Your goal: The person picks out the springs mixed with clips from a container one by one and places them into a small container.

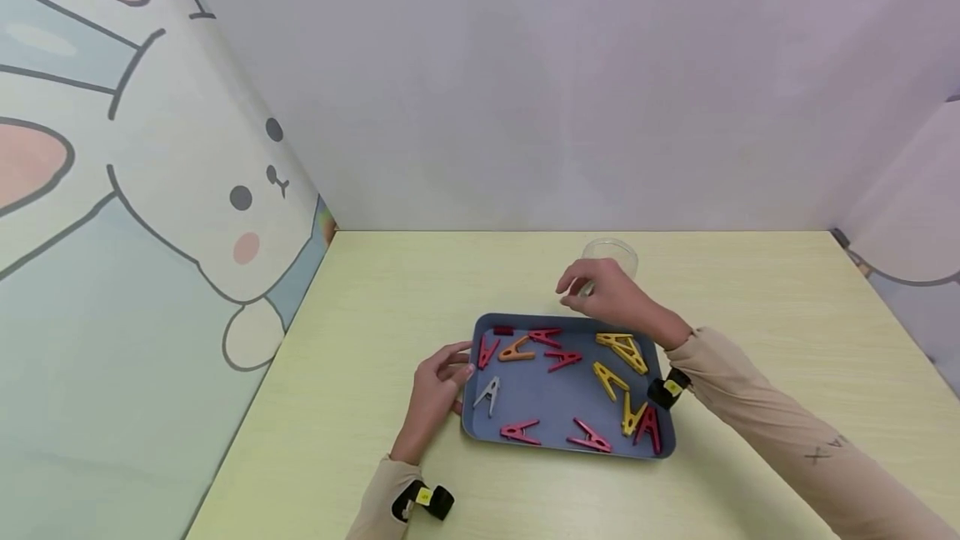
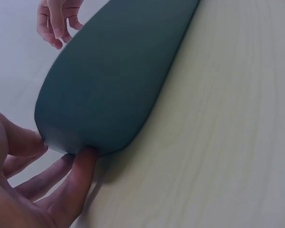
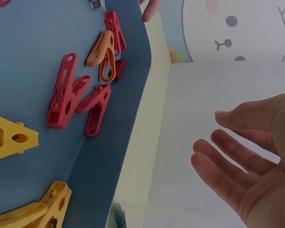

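A blue-grey tray [image 1: 555, 390] lies on the table with red, yellow, orange and grey spring clips spread in it. My left hand [image 1: 438, 382] holds the tray's left end, its fingertips at the rim and outer wall in the left wrist view. Above the tray's far edge hovers my right hand [image 1: 611, 294], fingers loosely bent and nothing between thumb and fingertips in the right wrist view. Just behind it stands a clear round container [image 1: 618, 250], partly hidden by that hand. Nearest the right hand in the tray are yellow clips [image 1: 626, 352] and red clips [image 3: 64, 95].
A pale wooden table [image 1: 375, 298] meets a plain wall [image 1: 562, 107] at the back. Another wall with a rabbit picture [image 1: 195, 190] rises on the left. A teal ridged thing [image 3: 118, 216] shows beyond the tray's edge in the right wrist view.
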`<move>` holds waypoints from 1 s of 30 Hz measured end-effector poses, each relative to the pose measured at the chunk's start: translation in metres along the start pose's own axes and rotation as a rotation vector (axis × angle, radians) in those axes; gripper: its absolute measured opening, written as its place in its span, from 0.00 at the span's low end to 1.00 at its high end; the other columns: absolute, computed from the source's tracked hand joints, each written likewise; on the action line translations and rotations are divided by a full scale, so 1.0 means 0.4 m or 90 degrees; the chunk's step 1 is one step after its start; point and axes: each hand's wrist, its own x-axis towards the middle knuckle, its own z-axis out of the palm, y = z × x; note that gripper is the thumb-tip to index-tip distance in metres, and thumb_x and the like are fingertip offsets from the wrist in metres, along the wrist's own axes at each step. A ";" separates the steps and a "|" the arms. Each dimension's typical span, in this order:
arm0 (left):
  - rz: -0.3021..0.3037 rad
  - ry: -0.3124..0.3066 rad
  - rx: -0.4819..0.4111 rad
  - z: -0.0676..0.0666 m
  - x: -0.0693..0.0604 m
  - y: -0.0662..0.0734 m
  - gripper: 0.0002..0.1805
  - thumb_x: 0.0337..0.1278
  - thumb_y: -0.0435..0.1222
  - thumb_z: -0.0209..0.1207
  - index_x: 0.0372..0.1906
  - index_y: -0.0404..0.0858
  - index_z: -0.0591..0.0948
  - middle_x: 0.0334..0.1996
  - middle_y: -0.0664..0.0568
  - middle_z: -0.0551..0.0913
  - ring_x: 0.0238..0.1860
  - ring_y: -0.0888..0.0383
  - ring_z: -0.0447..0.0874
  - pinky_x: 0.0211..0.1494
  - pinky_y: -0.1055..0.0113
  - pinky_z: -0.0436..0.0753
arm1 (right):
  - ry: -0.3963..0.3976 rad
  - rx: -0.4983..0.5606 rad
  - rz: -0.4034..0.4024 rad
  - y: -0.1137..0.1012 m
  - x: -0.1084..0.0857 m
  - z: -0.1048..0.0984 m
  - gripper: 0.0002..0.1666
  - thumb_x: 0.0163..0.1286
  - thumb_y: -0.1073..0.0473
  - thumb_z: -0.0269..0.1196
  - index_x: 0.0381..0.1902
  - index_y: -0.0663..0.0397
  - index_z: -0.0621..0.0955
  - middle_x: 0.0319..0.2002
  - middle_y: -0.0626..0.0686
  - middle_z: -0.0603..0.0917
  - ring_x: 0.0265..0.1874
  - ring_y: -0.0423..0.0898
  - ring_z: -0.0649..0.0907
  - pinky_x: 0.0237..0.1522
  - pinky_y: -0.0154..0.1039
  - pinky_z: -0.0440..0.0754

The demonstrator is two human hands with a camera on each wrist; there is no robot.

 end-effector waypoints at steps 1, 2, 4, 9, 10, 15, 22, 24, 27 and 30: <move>-0.003 -0.002 0.002 0.001 -0.004 0.012 0.21 0.58 0.26 0.58 0.58 0.33 0.77 0.48 0.32 0.79 0.48 0.39 0.80 0.21 0.43 0.80 | -0.001 0.001 0.003 0.001 0.001 0.003 0.07 0.58 0.67 0.68 0.35 0.53 0.84 0.35 0.53 0.83 0.32 0.45 0.83 0.31 0.36 0.82; -0.003 -0.003 0.006 0.003 -0.008 0.024 0.21 0.58 0.25 0.57 0.58 0.32 0.77 0.48 0.32 0.78 0.48 0.38 0.79 0.22 0.42 0.80 | -0.003 0.004 0.006 -0.001 0.002 0.006 0.07 0.58 0.67 0.68 0.35 0.53 0.84 0.35 0.53 0.84 0.32 0.45 0.83 0.31 0.36 0.82; 0.001 -0.004 0.008 0.006 -0.011 0.030 0.20 0.58 0.26 0.57 0.57 0.32 0.77 0.48 0.32 0.78 0.47 0.38 0.80 0.21 0.44 0.80 | -0.005 0.007 0.010 -0.002 0.001 0.014 0.07 0.58 0.66 0.68 0.35 0.52 0.84 0.35 0.52 0.84 0.32 0.45 0.83 0.30 0.36 0.82; -0.004 -0.001 0.013 0.011 -0.005 0.022 0.20 0.58 0.26 0.57 0.57 0.33 0.77 0.48 0.33 0.79 0.47 0.40 0.80 0.20 0.46 0.81 | -0.015 0.007 0.007 -0.004 -0.002 0.031 0.07 0.58 0.66 0.68 0.35 0.52 0.83 0.36 0.52 0.83 0.33 0.45 0.82 0.31 0.36 0.81; -0.005 0.000 0.013 0.011 -0.002 0.016 0.20 0.58 0.26 0.58 0.57 0.33 0.77 0.48 0.33 0.79 0.47 0.40 0.80 0.20 0.46 0.81 | -0.018 0.006 0.005 -0.004 -0.003 0.033 0.07 0.58 0.66 0.68 0.35 0.51 0.83 0.36 0.52 0.83 0.34 0.45 0.82 0.31 0.36 0.82; -0.002 0.013 0.015 0.012 0.019 -0.037 0.20 0.58 0.28 0.59 0.57 0.37 0.78 0.47 0.37 0.80 0.47 0.43 0.81 0.17 0.51 0.80 | -0.031 0.017 -0.006 0.000 -0.001 0.041 0.07 0.60 0.66 0.66 0.36 0.51 0.83 0.36 0.51 0.83 0.34 0.46 0.83 0.33 0.37 0.82; 0.001 0.026 0.019 0.012 0.026 -0.062 0.19 0.58 0.31 0.61 0.55 0.45 0.80 0.45 0.43 0.81 0.44 0.50 0.83 0.15 0.56 0.80 | -0.050 0.027 0.006 0.001 0.006 0.054 0.06 0.60 0.66 0.65 0.35 0.52 0.84 0.35 0.50 0.84 0.33 0.44 0.83 0.30 0.35 0.82; 0.001 0.027 0.020 0.011 0.026 -0.060 0.19 0.57 0.31 0.61 0.55 0.45 0.81 0.45 0.44 0.82 0.44 0.51 0.83 0.15 0.56 0.80 | -0.055 0.034 0.005 0.000 0.008 0.060 0.06 0.61 0.66 0.65 0.35 0.53 0.84 0.34 0.49 0.84 0.33 0.44 0.83 0.30 0.35 0.82; -0.002 0.024 0.021 0.009 0.026 -0.060 0.19 0.58 0.31 0.61 0.55 0.45 0.80 0.45 0.43 0.81 0.44 0.51 0.83 0.15 0.57 0.81 | -0.063 0.045 0.011 -0.004 0.012 0.067 0.05 0.61 0.66 0.65 0.35 0.54 0.84 0.34 0.49 0.84 0.33 0.45 0.84 0.29 0.35 0.82; -0.007 0.022 0.017 0.007 0.026 -0.060 0.19 0.58 0.31 0.61 0.56 0.44 0.80 0.46 0.43 0.81 0.45 0.50 0.82 0.16 0.55 0.81 | -0.072 0.049 0.020 -0.007 0.017 0.074 0.05 0.61 0.65 0.66 0.35 0.53 0.85 0.34 0.48 0.84 0.34 0.45 0.84 0.28 0.35 0.82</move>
